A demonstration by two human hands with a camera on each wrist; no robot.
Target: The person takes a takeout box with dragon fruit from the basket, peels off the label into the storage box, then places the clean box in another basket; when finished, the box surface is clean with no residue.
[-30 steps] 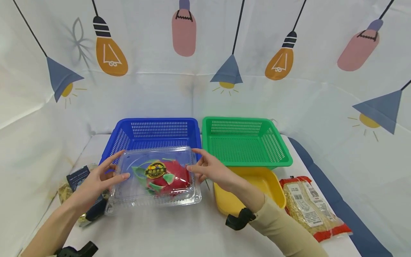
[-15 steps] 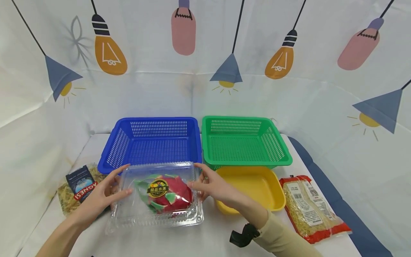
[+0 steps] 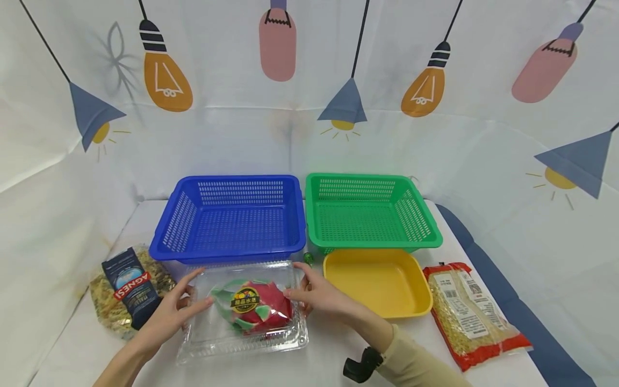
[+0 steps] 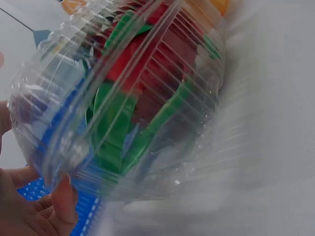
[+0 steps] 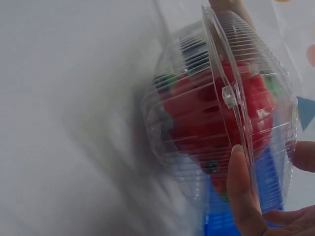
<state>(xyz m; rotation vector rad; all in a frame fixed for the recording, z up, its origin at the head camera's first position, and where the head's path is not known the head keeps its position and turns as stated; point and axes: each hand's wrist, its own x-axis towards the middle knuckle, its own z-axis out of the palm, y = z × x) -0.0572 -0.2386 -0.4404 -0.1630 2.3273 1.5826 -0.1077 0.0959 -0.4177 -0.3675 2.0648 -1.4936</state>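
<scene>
A clear plastic clamshell box [image 3: 242,346] with a pink-and-green dragon fruit [image 3: 273,309] inside lies between both hands, just in front of the blue basket. My left hand [image 3: 169,320] grips its left end, thumb on the lid. At the opposite end my right hand [image 3: 321,294] holds it the same way. Fingertips of the left hand [image 4: 34,211] press the hinged edge in the left wrist view. The right wrist view shows the right hand [image 5: 243,196] with a finger along the box's rim. Whether the box touches the table I cannot tell.
Behind stand a blue basket [image 3: 227,257] and a green basket [image 3: 372,244], a small dark green item [image 3: 308,258] near the gap between them. A yellow tray [image 3: 377,285] sits right. Bags lie at both sides: an AGNESI bag [image 3: 132,285] left, a red-edged bag [image 3: 464,322] right.
Both hands have brought the box down and towards me, slightly right, from over the blue basket's front edge. The basket's front and the AGNESI bag now show fully.
</scene>
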